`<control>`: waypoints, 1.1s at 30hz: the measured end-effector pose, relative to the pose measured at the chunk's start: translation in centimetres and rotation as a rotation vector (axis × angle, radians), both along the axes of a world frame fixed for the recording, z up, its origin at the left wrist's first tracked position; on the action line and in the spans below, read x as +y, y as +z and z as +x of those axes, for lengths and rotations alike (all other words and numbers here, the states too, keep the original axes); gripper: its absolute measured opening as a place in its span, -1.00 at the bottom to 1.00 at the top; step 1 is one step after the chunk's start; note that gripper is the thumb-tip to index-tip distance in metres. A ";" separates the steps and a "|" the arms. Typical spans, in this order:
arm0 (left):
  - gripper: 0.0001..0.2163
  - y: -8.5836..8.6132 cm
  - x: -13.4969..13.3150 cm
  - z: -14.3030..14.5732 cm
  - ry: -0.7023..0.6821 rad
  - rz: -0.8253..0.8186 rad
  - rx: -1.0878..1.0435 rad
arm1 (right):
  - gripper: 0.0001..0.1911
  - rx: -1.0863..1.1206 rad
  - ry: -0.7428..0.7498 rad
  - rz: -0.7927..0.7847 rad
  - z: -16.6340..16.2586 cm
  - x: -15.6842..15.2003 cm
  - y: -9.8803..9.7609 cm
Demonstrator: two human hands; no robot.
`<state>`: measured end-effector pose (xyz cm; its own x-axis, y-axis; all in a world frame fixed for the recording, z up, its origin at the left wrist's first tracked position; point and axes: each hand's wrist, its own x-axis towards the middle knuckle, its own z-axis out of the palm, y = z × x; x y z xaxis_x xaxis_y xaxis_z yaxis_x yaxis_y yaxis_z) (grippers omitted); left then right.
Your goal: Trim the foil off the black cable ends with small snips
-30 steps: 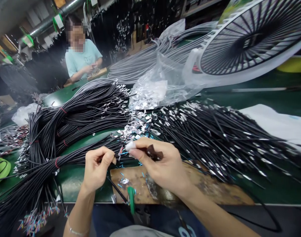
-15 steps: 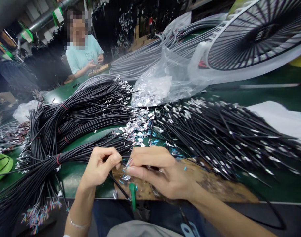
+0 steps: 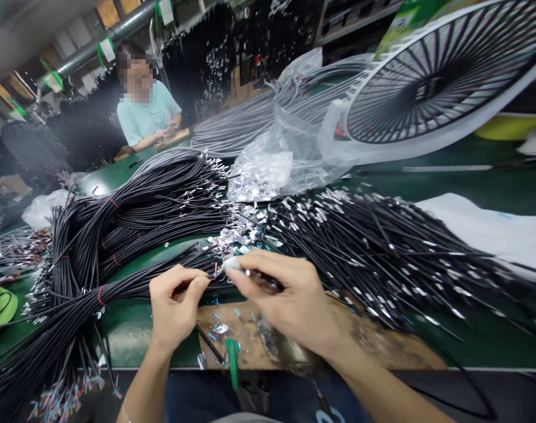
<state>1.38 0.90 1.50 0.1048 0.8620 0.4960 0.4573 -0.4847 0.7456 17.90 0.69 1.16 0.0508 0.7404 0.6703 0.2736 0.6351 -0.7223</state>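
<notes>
My left hand [image 3: 179, 299] is closed, thumb against curled forefinger, on the end of a black cable [image 3: 213, 278]. Thin coloured wires [image 3: 219, 268] stick out of that end towards my right hand [image 3: 289, 291]. The thumb and forefinger of my right hand come together at these wires, and a whitish covering shows at a fingertip. Something dark shows inside the curled right fingers; I cannot make out what it is. Below the hands lies a worn wooden board [image 3: 382, 338] with blue wire scraps, foil bits and a green-handled tool [image 3: 233, 361] at its front edge.
Tied bundles of black cables [image 3: 131, 217] cover the left side. A loose pile of foil-tipped cables [image 3: 360, 247] spreads right. Behind are a clear plastic bag [image 3: 263, 173], a white fan [image 3: 426, 94] and grey cables [image 3: 236, 123]. A co-worker [image 3: 148, 114] sits across the green table.
Both hands have shifted slightly; the right fingers have risen at the wires and turned, so their tips point more upward. The view has tilted up a little. My left hand keeps hold of the cable.
</notes>
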 end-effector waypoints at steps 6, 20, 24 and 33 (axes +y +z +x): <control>-0.95 -0.8 -0.2 0.9 0.077 0.273 0.106 | -0.92 -0.061 -0.062 0.100 -0.3 -0.1 -0.7; -0.96 -1.2 -0.1 1.3 0.050 0.291 0.117 | -0.85 -0.149 -0.096 0.092 -0.4 -0.4 -0.9; -0.96 -1.2 -0.1 1.2 0.038 0.222 0.068 | -0.88 0.033 0.068 -0.276 -0.7 0.0 -0.2; -0.89 -0.8 0.1 0.6 -0.034 0.120 0.047 | -0.93 0.506 0.233 -0.582 -0.8 0.5 0.5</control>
